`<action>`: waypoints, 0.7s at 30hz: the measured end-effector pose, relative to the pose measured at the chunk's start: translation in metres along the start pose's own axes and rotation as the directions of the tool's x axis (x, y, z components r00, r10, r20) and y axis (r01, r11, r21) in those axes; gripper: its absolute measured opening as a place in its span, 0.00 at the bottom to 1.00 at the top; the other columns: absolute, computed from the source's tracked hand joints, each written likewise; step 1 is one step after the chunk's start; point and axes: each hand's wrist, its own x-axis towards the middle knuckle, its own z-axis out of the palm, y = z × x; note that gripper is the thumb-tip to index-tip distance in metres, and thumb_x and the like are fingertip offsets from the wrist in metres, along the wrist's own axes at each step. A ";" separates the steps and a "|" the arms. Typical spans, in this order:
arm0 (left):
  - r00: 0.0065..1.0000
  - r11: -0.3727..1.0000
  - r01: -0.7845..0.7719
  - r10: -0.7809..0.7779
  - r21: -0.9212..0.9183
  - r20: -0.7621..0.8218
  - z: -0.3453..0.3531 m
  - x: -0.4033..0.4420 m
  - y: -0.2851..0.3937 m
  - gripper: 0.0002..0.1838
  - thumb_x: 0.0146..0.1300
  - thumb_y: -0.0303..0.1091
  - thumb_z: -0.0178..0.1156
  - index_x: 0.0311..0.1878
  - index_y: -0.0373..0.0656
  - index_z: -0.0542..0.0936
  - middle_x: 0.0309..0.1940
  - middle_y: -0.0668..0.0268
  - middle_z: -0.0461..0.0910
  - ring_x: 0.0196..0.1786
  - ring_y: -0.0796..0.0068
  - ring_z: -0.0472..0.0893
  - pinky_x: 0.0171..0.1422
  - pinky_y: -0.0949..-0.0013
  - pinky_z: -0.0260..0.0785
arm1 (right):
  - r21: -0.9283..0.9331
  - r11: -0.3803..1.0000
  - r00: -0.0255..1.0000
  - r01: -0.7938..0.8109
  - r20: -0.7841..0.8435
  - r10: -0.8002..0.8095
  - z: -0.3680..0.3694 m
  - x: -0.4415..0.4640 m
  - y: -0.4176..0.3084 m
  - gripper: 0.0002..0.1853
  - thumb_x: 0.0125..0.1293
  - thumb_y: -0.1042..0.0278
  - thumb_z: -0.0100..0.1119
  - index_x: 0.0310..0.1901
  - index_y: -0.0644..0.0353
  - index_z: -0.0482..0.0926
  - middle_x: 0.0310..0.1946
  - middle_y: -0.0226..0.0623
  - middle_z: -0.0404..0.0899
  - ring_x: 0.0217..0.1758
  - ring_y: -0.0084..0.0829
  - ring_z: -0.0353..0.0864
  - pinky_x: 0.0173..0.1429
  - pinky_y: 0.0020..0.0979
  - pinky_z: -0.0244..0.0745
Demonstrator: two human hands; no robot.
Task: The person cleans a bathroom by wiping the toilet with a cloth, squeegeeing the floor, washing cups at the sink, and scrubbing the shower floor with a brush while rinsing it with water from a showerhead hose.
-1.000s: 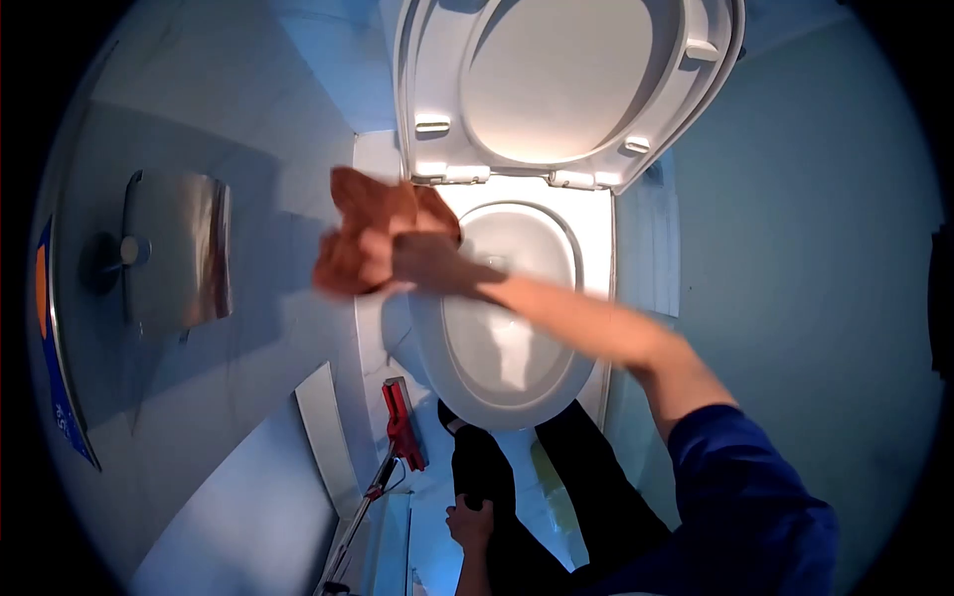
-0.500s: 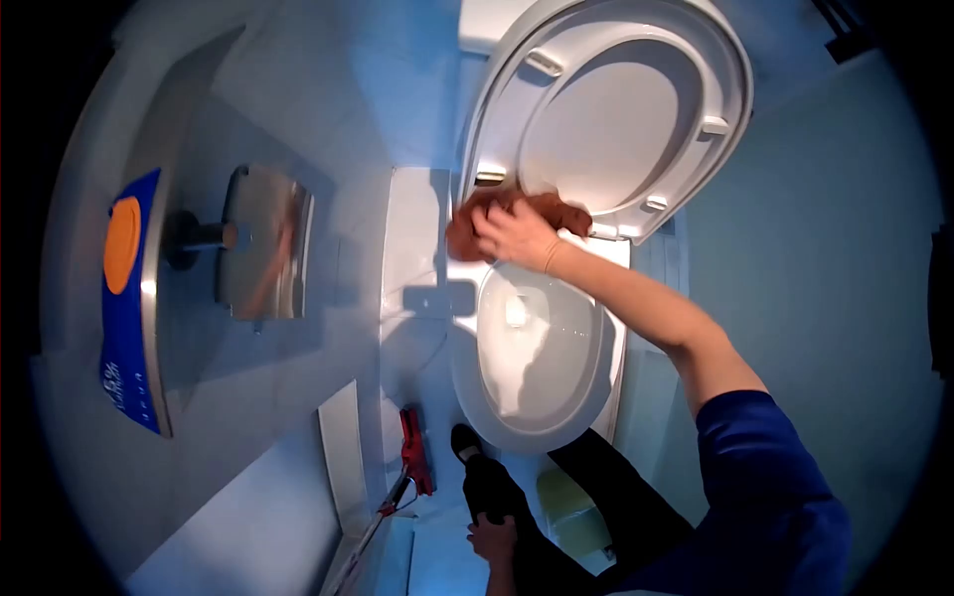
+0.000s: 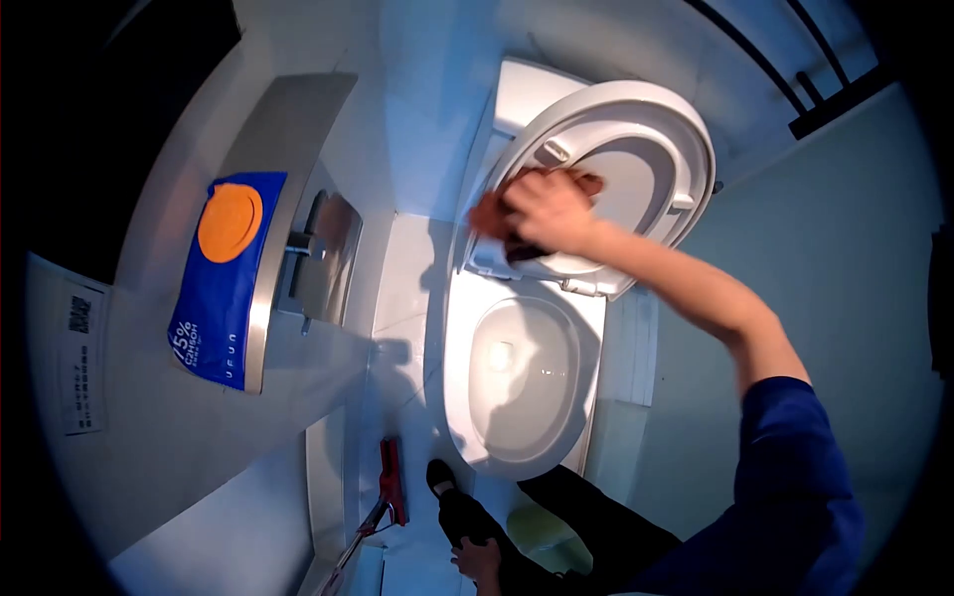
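My right hand (image 3: pixel 553 211) presses a reddish-brown cloth (image 3: pixel 489 215) against the left part of the raised toilet seat and lid (image 3: pixel 636 104), its fingers curled over the fabric. Part of the cloth shows beyond my fingers, and its lower edge lies in dark shadow. Below the hinges is the open white toilet bowl (image 3: pixel 527 452). Down at the bottom, my left hand (image 3: pixel 479 559) rests on my dark-trousered knee, fingers somewhat apart, with no object visible in it.
A blue wipes pack with an orange lid (image 3: pixel 231 223) sits on a shelf at left, beside a metal paper holder (image 3: pixel 333 258). A red-headed floor tool (image 3: pixel 392 482) leans at lower left. The white cistern (image 3: pixel 532 94) stands behind the lid, and black rails (image 3: pixel 755 60) are at upper right.
My right hand and the cloth have moved from left of the bowl, past the hinge area, onto the raised seat. The view has shifted, showing more of the shelf and cistern. My left hand stays at the knee.
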 end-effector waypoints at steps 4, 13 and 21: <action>1.000 1.000 -0.025 0.025 0.003 -0.006 -0.002 0.004 -0.001 0.34 0.45 0.51 0.60 0.56 0.46 0.71 0.56 0.48 0.66 0.58 0.43 0.67 0.53 0.48 0.70 | 0.254 0.964 0.986 -0.082 -0.120 0.115 -0.025 -0.004 0.010 0.08 0.51 0.62 0.54 0.30 0.54 0.80 0.36 0.33 0.75 0.44 0.38 0.74 0.41 0.41 0.70; 0.992 0.989 -0.114 0.119 0.089 -0.050 -0.004 0.010 0.012 0.33 0.46 0.52 0.59 0.56 0.47 0.71 0.55 0.49 0.68 0.55 0.43 0.69 0.51 0.50 0.71 | -0.081 0.996 0.994 0.033 -0.105 -0.041 -0.062 -0.015 0.069 0.07 0.48 0.64 0.56 0.31 0.51 0.78 0.35 0.33 0.70 0.42 0.33 0.72 0.32 0.35 0.67; 0.999 0.991 -0.049 0.047 0.126 0.017 -0.009 0.008 0.012 0.34 0.46 0.54 0.59 0.56 0.46 0.71 0.53 0.50 0.68 0.55 0.46 0.69 0.52 0.50 0.70 | 0.791 -0.356 0.012 -0.498 0.417 0.909 0.027 -0.220 -0.029 0.18 0.63 0.58 0.51 0.50 0.60 0.71 0.43 0.42 0.75 0.43 0.34 0.77 0.50 0.34 0.73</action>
